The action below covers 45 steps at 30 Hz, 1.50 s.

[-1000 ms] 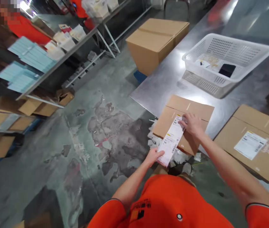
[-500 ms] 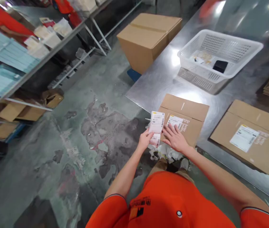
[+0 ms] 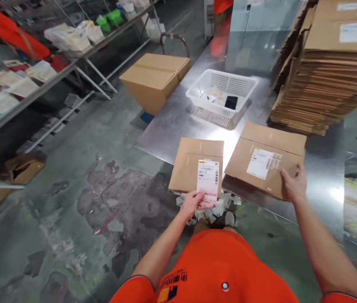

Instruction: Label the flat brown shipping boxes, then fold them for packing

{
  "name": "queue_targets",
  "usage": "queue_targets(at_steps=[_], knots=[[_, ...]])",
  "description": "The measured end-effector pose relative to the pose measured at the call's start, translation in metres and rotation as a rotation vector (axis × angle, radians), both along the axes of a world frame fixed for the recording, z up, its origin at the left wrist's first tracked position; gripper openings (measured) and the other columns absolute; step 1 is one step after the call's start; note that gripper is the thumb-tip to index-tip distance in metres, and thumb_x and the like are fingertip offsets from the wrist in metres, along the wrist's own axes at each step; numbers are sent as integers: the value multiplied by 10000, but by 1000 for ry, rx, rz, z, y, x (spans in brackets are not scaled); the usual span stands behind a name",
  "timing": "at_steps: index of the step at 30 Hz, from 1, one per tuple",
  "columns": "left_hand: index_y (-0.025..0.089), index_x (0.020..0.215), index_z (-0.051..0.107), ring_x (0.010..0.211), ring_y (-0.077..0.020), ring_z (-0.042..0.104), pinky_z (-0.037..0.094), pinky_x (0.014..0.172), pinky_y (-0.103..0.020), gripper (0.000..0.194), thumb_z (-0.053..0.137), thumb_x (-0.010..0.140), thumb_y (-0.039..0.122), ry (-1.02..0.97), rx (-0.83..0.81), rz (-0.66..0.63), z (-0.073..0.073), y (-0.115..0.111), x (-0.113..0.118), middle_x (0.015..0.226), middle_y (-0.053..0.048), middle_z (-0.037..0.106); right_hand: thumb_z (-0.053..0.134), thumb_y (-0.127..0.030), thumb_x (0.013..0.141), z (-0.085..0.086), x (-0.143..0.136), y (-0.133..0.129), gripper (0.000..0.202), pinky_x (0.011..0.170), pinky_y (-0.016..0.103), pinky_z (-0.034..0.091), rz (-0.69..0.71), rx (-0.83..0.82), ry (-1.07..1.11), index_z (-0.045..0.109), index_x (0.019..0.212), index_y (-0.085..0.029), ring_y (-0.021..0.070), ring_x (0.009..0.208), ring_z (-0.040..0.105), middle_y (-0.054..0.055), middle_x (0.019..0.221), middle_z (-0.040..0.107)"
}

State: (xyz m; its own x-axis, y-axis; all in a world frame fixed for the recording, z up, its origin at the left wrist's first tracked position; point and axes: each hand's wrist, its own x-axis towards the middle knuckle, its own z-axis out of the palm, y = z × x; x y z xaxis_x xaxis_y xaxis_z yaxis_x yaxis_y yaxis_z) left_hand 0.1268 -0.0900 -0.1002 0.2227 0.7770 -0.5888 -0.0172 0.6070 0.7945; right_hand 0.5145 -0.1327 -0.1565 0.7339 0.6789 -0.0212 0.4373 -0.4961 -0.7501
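My left hand (image 3: 191, 206) pinches shipping labels (image 3: 208, 181) by their lower end, over the near part of the left flattened cardboard box (image 3: 183, 168). The printed side faces up and hides much of that box. On the right, my right hand (image 3: 296, 185) grips the near right edge of a second flat cardboard box (image 3: 275, 135), thumb on top and fingers partly hidden. A white label (image 3: 260, 163) lies on this box, beside pale printed lettering. Both boxes rest at the near edge of the metal table (image 3: 161, 145).
A white plastic basket (image 3: 244, 107) holding a black phone-like object (image 3: 230, 102) stands farther back. Folded cardboard (image 3: 330, 88) is stacked high at the right. A large carton (image 3: 153, 80) stands left of the table. Paper scraps (image 3: 232, 202) lie below the table edge.
My right hand has left the left box's label and moved right to grip the second box. My left hand still holds the labels. The view has swung right, showing the cardboard stack.
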Motion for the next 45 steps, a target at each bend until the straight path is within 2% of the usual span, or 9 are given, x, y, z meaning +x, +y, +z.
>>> queue_targets(at_steps=[4, 8, 11, 16, 23, 32, 36, 41, 45], knots=[[134, 668, 662, 541, -141, 587, 523, 541, -276, 544, 838, 521, 627, 106, 20, -140, 6, -28, 10, 553, 26, 576, 699, -516, 726, 23, 15, 4, 698, 1045, 620, 365, 123, -200, -57, 570, 1289, -124, 455, 1367, 380, 299, 1469, 422], [124, 706, 700, 609, -172, 632, 523, 606, -287, 522, 781, 622, 633, 132, 63, -226, 13, -44, 3, 622, -15, 629, 652, -596, 756, 55, -79, 48, 804, 1022, 452, 470, 774, 14, 308, 467, 1442, -221, 321, 1309, 493, 133, 1482, 489], [118, 815, 739, 756, -227, 672, 532, 719, -329, 503, 763, 668, 598, 152, 70, -250, 23, -48, -14, 762, -74, 707, 671, -604, 735, 72, -152, 67, 575, 777, 367, 546, 1107, -43, 642, 680, 1124, -181, 262, 924, 663, 99, 1048, 723], [190, 1086, 692, 1118, -241, 604, 478, 918, -302, 579, 859, 563, 375, 53, 280, 77, 40, -27, -34, 1159, -84, 693, 560, -658, 803, 70, -215, 63, 488, 508, 268, 364, 1152, -65, 580, 598, 663, -192, 150, 563, 508, -2, 570, 565], [176, 571, 514, 551, -90, 438, 345, 533, -218, 369, 779, 662, 416, 325, 265, 165, 8, 15, -43, 540, 58, 483, 489, -582, 895, 52, -248, 82, 418, 594, 283, 400, 1120, 55, 252, 601, 738, -211, 174, 659, 556, 29, 695, 636], [134, 660, 683, 528, -167, 561, 436, 519, -282, 340, 850, 579, 419, 274, -71, 81, -44, -50, -102, 580, -32, 643, 586, -425, 903, 30, -232, 195, 350, 957, 557, 396, 928, -7, -383, 663, 1110, -155, 387, 1099, 545, 191, 1141, 655], [144, 682, 726, 681, -235, 638, 494, 630, -323, 327, 798, 621, 457, 335, 8, 205, -33, -45, -132, 679, -64, 710, 404, -349, 983, 27, -257, 185, 493, 1020, 579, 366, 865, 4, -489, 507, 1378, -73, 407, 1273, 461, 251, 1417, 505], [124, 910, 765, 908, -252, 680, 522, 824, -332, 340, 748, 703, 393, 375, 238, 372, -32, 29, -132, 960, -101, 762, 444, -414, 956, 14, -315, 142, 622, 1162, 588, 218, 1049, 72, -534, 449, 1420, 0, 407, 1435, 293, 259, 1513, 412], [120, 969, 760, 934, -243, 690, 542, 835, -342, 342, 731, 739, 371, 345, 314, 364, -35, 46, -115, 1096, -120, 745, 414, -413, 961, 3, -294, 106, 526, 1169, 582, 227, 1230, 164, -520, 505, 1398, -136, 361, 1428, 336, 171, 1494, 477]])
